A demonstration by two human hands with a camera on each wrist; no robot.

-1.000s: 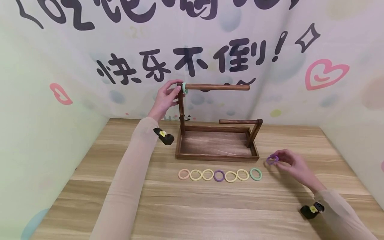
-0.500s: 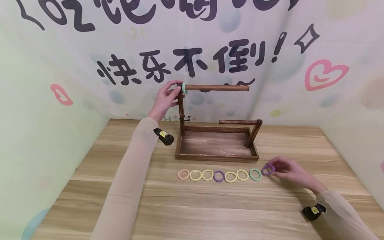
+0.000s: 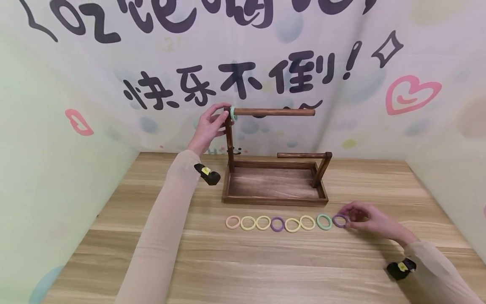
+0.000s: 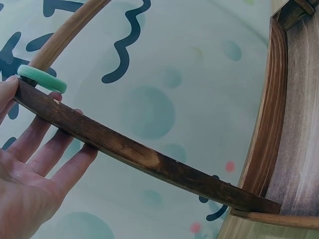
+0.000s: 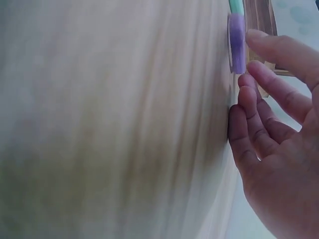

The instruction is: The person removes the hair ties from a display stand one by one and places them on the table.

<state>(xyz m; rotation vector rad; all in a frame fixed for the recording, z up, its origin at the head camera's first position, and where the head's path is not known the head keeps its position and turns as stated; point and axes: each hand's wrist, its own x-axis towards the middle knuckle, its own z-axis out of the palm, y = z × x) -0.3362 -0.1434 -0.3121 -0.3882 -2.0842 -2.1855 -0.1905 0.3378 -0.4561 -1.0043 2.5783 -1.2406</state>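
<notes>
At the upper left of the dark wooden rack [image 3: 275,200], my left hand [image 3: 208,128] holds the top of the tall post [image 4: 124,149], thumb on one side and fingers behind. A mint green ring [image 4: 42,78] hangs on the upper bar [image 3: 275,112], right against that post. To the right, a purple ring [image 3: 340,220] lies flat on the table at the right end of a row of rings. The fingertips of my right hand [image 3: 370,219] are right at its edge, thumb and fingers loosely bent in the right wrist view.
Along the row lie a green ring [image 3: 324,222], several yellow rings such as one [image 3: 307,223], another purple ring [image 3: 277,224] and a pink ring [image 3: 233,222]. The rack's lower bar [image 3: 301,155] points left above its tray. A printed curtain [image 3: 171,126] stands behind the table.
My right hand has brought the purple ring left and down to the row's right end, where it now lies flat with the fingers loosened. My left hand has stayed at the post.
</notes>
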